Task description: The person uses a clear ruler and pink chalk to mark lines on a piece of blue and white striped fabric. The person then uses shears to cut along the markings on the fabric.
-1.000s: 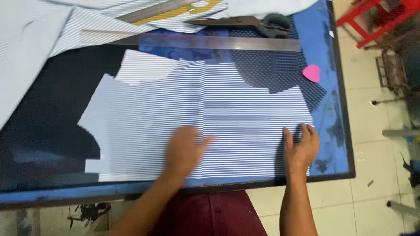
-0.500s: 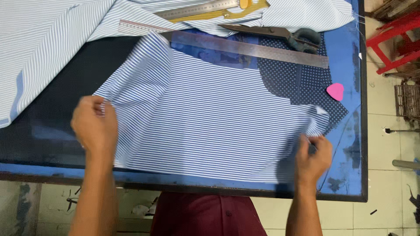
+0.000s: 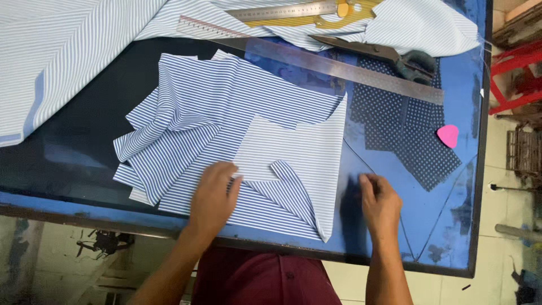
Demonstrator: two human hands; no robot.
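The left hand (image 3: 213, 195) lies low in the middle of the frame, palm down and fingers spread flat on the striped cloth (image 3: 226, 135), pressing it without gripping. The cloth, blue and white, is folded over itself in loose layers at the centre of the frame, its pale underside showing in the fold beside the fingertips. The right hand (image 3: 381, 204) is lower right of centre, just beside the cloth's right edge, palm down on the bare blue table (image 3: 451, 226); its fingers are bent a little, and whether they pinch anything cannot be told.

Right of the cloth lie pieces of dark dotted fabric (image 3: 412, 135), with a pink heart-shaped chalk (image 3: 448, 135) at their right edge. A long metal ruler (image 3: 350, 70) runs slantwise across the upper middle, touching the dotted fabric. Scissors (image 3: 389, 56) rest just above it. A second ruler (image 3: 282, 11) and a yellow curve (image 3: 353, 11) sit at the top, on more striped fabric (image 3: 56, 51) spreading to the upper left.
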